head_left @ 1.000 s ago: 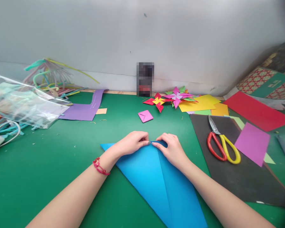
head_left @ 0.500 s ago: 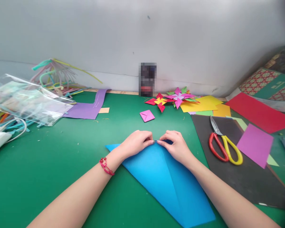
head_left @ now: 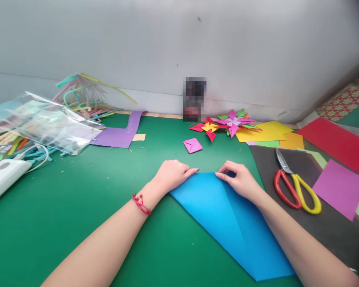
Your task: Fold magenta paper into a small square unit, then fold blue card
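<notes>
A large folded sheet of blue paper [head_left: 218, 215] lies on the green tabletop, with a crease running down its middle. At the far edge's left part, my left hand [head_left: 175, 174] presses thumb and fingers together on the paper; its left corner is mostly hidden under this hand. My right hand [head_left: 236, 177] pinches the same far edge further right, between thumb and fingertips. A stretch of bare blue edge shows between the two hands. Just beyond them rests a small folded pink paper square [head_left: 193, 146].
Red-and-yellow-handled scissors [head_left: 297, 191] lie on black paper [head_left: 266, 167] at the right, by a purple sheet [head_left: 339, 189] and red paper [head_left: 341, 143]. Folded paper flowers [head_left: 233, 122] sit at the back. A clear plastic bag [head_left: 62, 131] and white device [head_left: 6, 179] are on the left.
My hands have spread apart along the blue paper's far edge, from nearly touching at its middle. The paper has shifted right in view, as has the whole scene.
</notes>
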A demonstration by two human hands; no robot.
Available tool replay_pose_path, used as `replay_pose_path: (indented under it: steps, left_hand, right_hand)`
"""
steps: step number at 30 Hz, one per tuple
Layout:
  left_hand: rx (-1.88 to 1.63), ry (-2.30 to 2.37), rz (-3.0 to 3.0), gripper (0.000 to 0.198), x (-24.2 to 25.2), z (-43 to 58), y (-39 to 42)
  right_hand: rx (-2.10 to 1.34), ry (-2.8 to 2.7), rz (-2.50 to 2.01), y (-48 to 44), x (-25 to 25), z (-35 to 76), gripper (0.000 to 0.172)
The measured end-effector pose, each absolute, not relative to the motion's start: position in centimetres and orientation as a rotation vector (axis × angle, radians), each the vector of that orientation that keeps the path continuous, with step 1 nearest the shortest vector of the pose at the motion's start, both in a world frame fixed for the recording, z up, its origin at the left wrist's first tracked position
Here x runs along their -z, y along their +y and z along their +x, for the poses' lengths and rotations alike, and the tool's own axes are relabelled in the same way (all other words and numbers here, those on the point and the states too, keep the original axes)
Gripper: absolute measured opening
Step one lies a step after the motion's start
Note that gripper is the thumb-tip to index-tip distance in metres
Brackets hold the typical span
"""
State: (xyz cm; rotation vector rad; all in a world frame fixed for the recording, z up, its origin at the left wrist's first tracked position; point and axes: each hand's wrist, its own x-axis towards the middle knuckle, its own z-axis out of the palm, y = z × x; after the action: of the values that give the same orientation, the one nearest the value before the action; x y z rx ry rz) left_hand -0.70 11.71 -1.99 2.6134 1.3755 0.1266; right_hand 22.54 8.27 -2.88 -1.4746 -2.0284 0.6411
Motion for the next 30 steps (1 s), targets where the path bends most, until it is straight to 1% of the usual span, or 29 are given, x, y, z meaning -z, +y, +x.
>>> replay_pose_path:
  steps: [6,12,16,23,30]
  left_hand:
    - [-0.163,1.527,2.603,0.058,2.3,-0.9,11.9]
    - [-0.186,1.635,2.566,0.056,2.2,-1.5,12.2]
    - [-0.199,1.705,2.541,0.059,2.0,-1.5,12.3]
    - [-0.155,1.865,2.472,0.059,1.9,-1.7,12.5]
    - [-0.258,2.094,2.341,0.061,2.0,-2.0,12.8]
  right_hand:
    - [-0.688,-2.026,-1.456,8.6,2.9,23.5,0.018]
    - [-0.629,-2.019,-1.464,8.5,3.0,23.5,0.018]
    - [-0.607,-2.025,-1.470,8.5,3.1,23.5,0.019]
    - [-0.592,-2.018,-1.467,8.6,3.2,23.4,0.019]
    - [-0.541,-1.984,-1.504,8.5,3.5,23.3,0.019]
